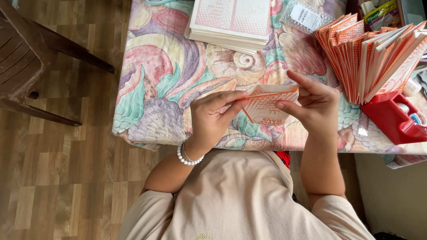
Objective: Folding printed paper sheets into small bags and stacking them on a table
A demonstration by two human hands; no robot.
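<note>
- The left hand [212,116] and right hand [313,104] both pinch a small orange-and-white paper packet [267,103], held just above the near edge of the table [147,89].
- Left thumb and fingers close on the packet's left edge; the right fingers close on its right side, thumb in front.
- Judged by its look, the packet is light, thin and bendable, likely to crease or tear if squeezed hard; the edges give the safest hold.
- Beyond the right hand, a fanned row of like packets [373,58] stands in a red tray [391,120].
- Beyond both hands lies a flat stack of printed sheets [231,22].
</note>
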